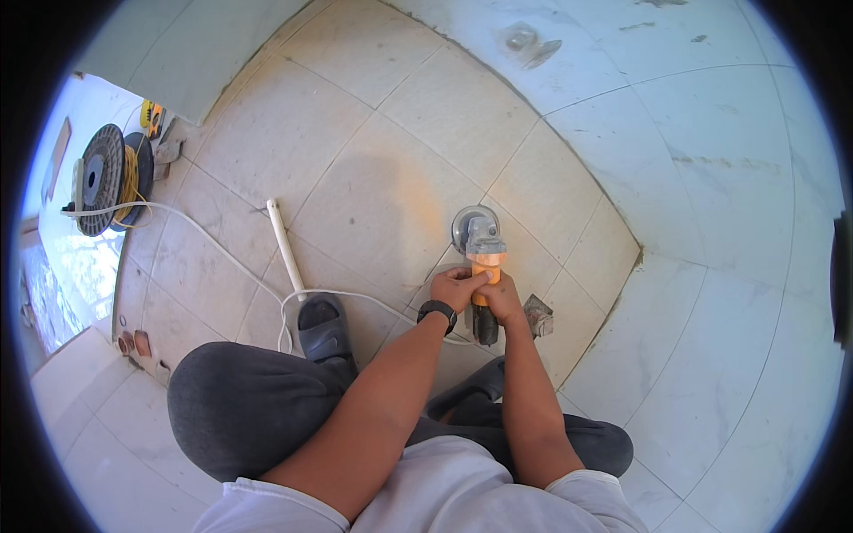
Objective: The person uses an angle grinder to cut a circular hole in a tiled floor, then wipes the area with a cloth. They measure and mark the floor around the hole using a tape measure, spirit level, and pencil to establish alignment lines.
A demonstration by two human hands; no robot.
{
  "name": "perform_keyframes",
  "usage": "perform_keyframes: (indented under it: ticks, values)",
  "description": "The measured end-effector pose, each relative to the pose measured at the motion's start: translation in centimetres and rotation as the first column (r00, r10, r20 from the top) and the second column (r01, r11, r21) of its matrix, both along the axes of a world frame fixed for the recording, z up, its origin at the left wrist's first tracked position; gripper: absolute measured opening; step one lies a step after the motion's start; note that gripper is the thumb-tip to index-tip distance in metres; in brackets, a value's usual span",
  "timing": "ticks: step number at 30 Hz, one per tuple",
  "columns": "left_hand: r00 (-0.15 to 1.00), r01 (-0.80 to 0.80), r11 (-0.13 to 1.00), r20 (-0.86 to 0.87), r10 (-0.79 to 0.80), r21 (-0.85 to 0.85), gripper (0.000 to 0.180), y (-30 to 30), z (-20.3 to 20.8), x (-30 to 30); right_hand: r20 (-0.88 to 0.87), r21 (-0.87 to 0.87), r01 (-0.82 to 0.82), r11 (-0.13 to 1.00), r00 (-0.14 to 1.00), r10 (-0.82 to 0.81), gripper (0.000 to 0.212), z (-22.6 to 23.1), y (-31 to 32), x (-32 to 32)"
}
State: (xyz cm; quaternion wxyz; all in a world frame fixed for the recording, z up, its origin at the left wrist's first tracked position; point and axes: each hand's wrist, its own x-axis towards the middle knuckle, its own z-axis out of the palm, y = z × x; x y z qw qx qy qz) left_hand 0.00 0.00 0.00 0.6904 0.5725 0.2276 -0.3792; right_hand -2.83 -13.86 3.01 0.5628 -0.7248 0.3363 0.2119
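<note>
Both my hands are closed around the orange body of an angle grinder [485,271], which lies low over the tiled floor [364,204]. Its grey guard and disc end [475,228] points away from me. My left hand [455,289], below a dark wristwatch, grips the body from the left, thumb across it. My right hand [503,298] wraps it from the right. The tool's dark rear end [485,326] shows between my wrists. Whether the disc touches the tile I cannot tell. Orange-tinted dust [418,191] lies on the floor ahead of the left hand.
A white cable [213,238] runs from a cable reel [105,182] at the left, past a pale pipe [284,249] beside my left sandal [323,327], toward the grinder. A small grey piece [537,315] lies right of my right hand. Marble-look walls [675,178] rise at the right.
</note>
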Motion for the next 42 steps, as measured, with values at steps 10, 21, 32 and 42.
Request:
perform_keyframes:
  ticks: [10, 21, 32, 42]
  values:
    - [0.998, 0.065, 0.998, -0.006, -0.065, 0.021, 0.058, 0.2, 0.5, -0.2, 0.092, -0.007, 0.034, 0.999, 0.995, -0.033, 0.048, -0.5, -0.1, -1.5]
    - [0.999, -0.045, 0.998, -0.01, 0.045, -0.048, 0.057, 0.0, 1.1, 0.4, 0.056, -0.012, -0.006, 1.0, 0.998, 0.007, 0.044, -0.3, -0.3, 0.0]
    - [1.0, -0.026, 1.0, 0.001, 0.026, 0.015, 0.056, -0.3, 0.3, 0.3, 0.043, 0.024, 0.03, 0.999, 0.999, -0.031, 0.044, 1.2, 0.5, 0.5]
    - [0.999, -0.035, 0.999, 0.015, 0.036, -0.019, 0.048, 0.2, -0.2, -0.4, 0.079, -0.011, 0.043, 0.999, 0.996, -0.042, 0.047, 1.3, 0.8, -0.4]
